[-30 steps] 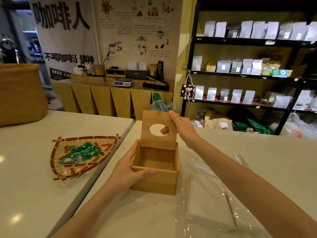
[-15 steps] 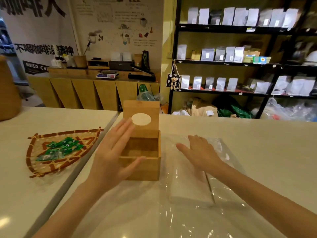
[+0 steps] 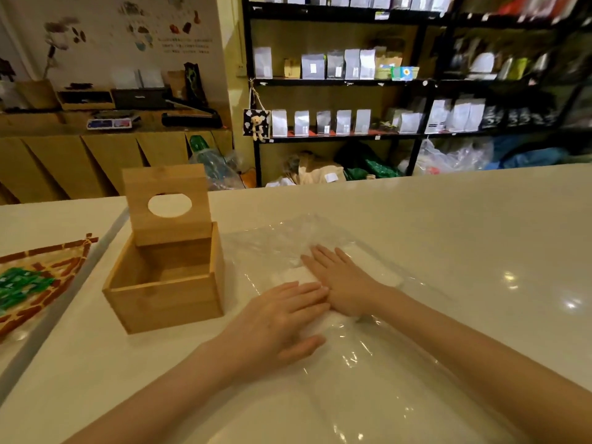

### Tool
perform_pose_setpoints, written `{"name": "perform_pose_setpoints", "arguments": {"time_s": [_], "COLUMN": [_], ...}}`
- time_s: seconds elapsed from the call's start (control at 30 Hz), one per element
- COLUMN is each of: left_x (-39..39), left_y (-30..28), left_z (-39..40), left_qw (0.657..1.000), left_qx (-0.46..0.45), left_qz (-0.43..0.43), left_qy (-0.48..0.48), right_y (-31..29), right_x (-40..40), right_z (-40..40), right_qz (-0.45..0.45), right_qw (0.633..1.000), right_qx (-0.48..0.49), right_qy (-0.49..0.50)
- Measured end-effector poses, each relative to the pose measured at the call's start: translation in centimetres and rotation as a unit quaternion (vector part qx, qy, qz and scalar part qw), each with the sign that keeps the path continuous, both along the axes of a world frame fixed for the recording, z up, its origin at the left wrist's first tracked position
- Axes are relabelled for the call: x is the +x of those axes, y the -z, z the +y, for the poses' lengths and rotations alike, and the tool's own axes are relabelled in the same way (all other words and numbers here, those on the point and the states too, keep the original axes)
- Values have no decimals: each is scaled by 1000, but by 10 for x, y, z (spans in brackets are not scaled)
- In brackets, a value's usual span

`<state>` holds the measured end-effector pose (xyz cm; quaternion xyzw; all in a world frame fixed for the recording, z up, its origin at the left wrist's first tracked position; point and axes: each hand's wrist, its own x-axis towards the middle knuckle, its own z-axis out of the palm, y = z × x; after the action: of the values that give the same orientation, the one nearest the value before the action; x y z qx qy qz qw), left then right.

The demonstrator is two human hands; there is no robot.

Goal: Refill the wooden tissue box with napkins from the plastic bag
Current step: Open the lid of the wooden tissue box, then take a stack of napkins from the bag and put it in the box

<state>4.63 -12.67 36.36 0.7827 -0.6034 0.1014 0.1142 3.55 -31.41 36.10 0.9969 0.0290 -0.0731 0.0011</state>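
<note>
Both forearms are bare to the frame edge, with no sleeves, and the left hand [image 3: 278, 318] and right hand [image 3: 344, 280] are ungloved.

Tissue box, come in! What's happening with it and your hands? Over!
Both hands, left and right, flat on plastic bag. Tissue box open, empty. Napkins inside bag. Nothing blocking.

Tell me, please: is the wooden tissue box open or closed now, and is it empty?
Open and empty. The wooden tissue box has its lid standing upright at the back, and only bare wood shows inside.

The white counter [image 3: 448, 225] carries the open wooden tissue box [image 3: 166, 283], a clear plastic bag [image 3: 368, 363] and, apparently, a woven tray [image 3: 48, 283].
</note>
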Motion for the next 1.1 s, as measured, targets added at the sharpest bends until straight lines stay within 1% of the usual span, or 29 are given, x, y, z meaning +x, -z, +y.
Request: {"name": "perform_pose_setpoints", "arguments": {"time_s": [0.1,0.13,0.17,0.2,0.27,0.3,0.33,0.47,0.57,0.67,0.73,0.8,0.9,0.97,1.03,1.1], "left_x": [-9,-12,-15,-19,-25,-27,-28,-21,-19,-15,-15,-14,-13,-12,-14,-13], "left_y": [-3,-3,-2,0,4,5,6,10,16,23,24,26,26,24,18,9], "left_z": [-17,-22,-27,-32,-40,-45,-50,-57,-56,-57,-57,-58,-58,-59,-61,-59], "left_qw": [1000,999,998,997,995,995,996,994,994,994,994,993,993,992,980,958], "left_qx": [-7,-21,-36,-46,-42,-24,-1,70,60,42,24,5,-28,-72,-147,-196], "left_qz": [-14,-26,-36,-40,-40,-37,-32,5,-29,-49,-46,-42,-20,17,103,195], "left_qy": [17,24,35,50,79,87,89,83,86,87,95,106,110,100,86,72], "right_y": [2,4,5,5,-3,-8,-14,-26,-23,-16,-9,-1,8,10,9,6], "right_x": [0,0,0,-2,-11,-19,-29,-75,-115,-145,-158,-167,-174,-174,-169,-160], "right_z": [-12,-13,-13,-13,-16,-20,-24,-31,-27,-17,-12,-9,-8,-9,-8,-4], "right_qz": [-12,-22,-42,-75,-161,-198,-225,-266,-269,-248,-216,-194,-193,-183,-154,-120], "right_qw": [1000,999,994,980,919,893,880,864,861,883,901,923,935,944,960,969], "right_qx": [9,38,95,183,352,393,406,416,420,390,370,329,298,274,233,214], "right_qy": [4,8,16,34,80,96,105,100,101,78,64,44,16,-8,-36,-41]}}
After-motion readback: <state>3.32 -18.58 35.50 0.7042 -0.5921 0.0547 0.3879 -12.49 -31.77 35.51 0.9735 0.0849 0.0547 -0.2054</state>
